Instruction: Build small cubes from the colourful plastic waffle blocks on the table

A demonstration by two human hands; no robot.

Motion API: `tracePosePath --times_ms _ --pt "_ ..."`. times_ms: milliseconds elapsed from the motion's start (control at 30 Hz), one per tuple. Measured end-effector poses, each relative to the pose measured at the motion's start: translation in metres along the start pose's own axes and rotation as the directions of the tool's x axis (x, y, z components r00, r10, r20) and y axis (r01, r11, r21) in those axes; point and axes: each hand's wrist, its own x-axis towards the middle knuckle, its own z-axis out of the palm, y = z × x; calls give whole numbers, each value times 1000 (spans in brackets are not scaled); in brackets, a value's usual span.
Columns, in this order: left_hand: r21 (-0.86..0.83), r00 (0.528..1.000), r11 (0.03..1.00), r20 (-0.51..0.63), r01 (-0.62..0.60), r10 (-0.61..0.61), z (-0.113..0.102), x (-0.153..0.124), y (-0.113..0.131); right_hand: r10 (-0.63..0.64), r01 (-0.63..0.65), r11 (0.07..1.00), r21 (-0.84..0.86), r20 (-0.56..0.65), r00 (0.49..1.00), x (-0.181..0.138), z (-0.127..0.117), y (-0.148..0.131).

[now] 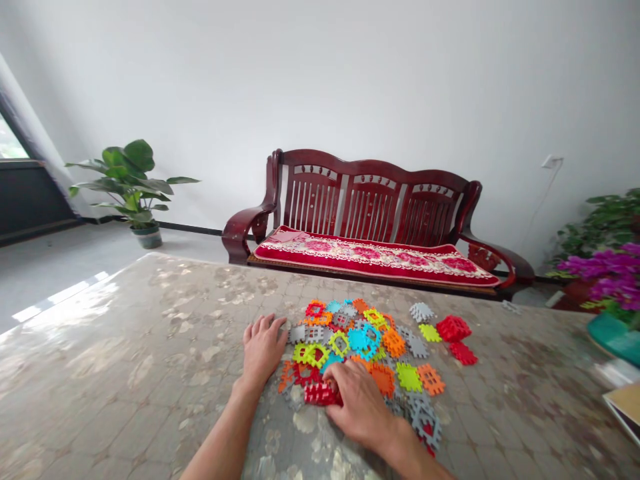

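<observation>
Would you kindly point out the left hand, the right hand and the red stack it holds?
Left hand [263,345]: head view, back of hand.
Right hand [359,401]: head view, back of hand.
Red stack [318,394]: head view, toothed side.

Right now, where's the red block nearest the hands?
In the head view, low centre: the red block is in the right hand, at the near edge of the pile.

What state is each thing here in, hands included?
Right hand: closed around one end of the red block.
Red block: partly hidden; joined or merely stacked, unclear.
Left hand: open, palm down.
Puzzle pieces: mostly flat, scattered, overlapping.
Tablecloth: patterned, spread flat.
Bench: seat covered by a red mat.
Leafy plant: upright in its pot.
Purple flowers: in bloom.
</observation>
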Motion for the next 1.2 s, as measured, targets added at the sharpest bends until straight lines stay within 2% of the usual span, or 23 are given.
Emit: tracePosePath --times_ms 133,233,433,600,700,833,1200 --pt "-11 1000 1000 -4 -3 3 0 0 -1 23 -17 998 67 -94 995 8 -7 14" --pt "-5 1000 1000 -3 -4 4 -1 0 0 129 -103 983 152 -169 977 20 -19 28" --pt "12 1000 1000 -7 -2 2 -3 -1 2 302 -242 944 225 -288 909 43 -46 63" --pt "12 1000 1000 -4 0 0 -3 0 2 392 -305 910 282 -344 853 38 -49 100" --pt "13 1000 1000 1 -2 2 -3 0 2 399 -315 910 268 -366 841 30 -47 114" --pt "22 1000 1000 -5 2 -2 -4 0 3 368 -305 927 220 -371 852 26 -44 112" --pt "19 1000 1000 -8 -8 8 -1 0 0 201 -224 974 -44 -299 933 41 -35 68"
